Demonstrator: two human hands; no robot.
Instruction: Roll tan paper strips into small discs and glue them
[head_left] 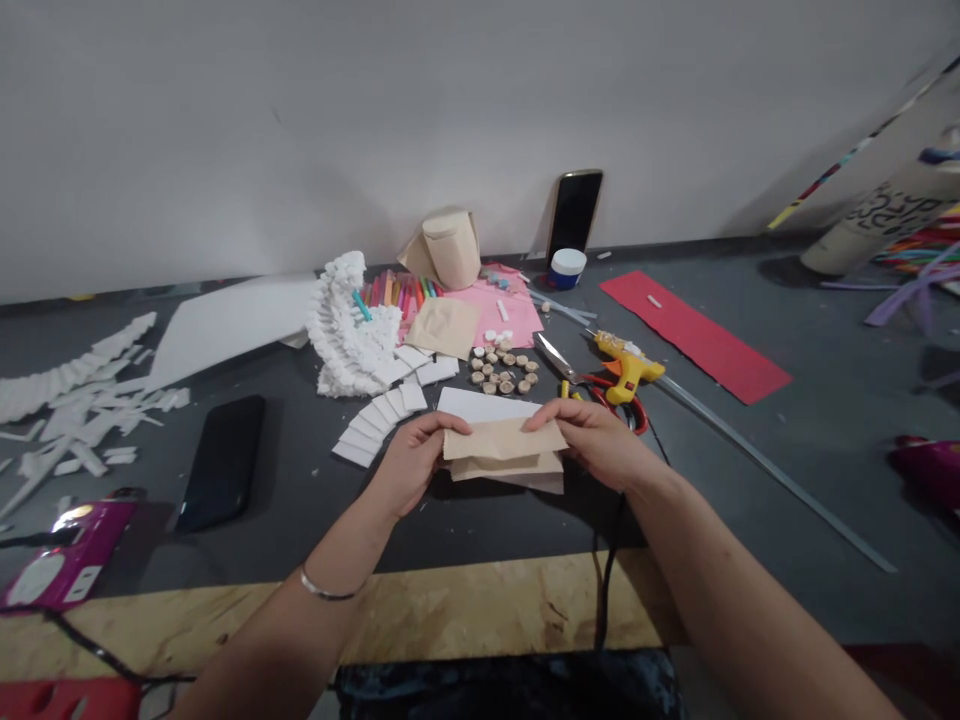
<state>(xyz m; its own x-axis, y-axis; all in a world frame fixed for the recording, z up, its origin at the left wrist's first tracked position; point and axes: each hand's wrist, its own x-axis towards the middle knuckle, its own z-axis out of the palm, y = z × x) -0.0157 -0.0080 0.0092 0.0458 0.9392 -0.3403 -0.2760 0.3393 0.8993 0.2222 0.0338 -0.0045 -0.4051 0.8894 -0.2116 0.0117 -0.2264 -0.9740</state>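
A folded strip of brown paper (504, 442) is stretched between my hands above the near part of the dark table. My left hand (414, 462) pinches its left end, thumb on top. At the right end, my right hand (596, 440) grips the same paper between thumb and fingers. The strip's folds hang in layers below my thumbs. Just behind it lies a white sheet (480, 403), partly covered by the paper. Several small rolled brown paper coils (504, 370) sit beyond that sheet. White folded paper pieces (380, 420) fan out near my left hand.
Red-handled scissors (571, 374) and a yellow glue gun (628, 372) lie near my right hand. A brown paper roll (452, 250), a leaning phone (576, 212) and a jar (567, 268) stand by the wall. Another phone (223, 462) lies left; red paper (697, 335) lies right.
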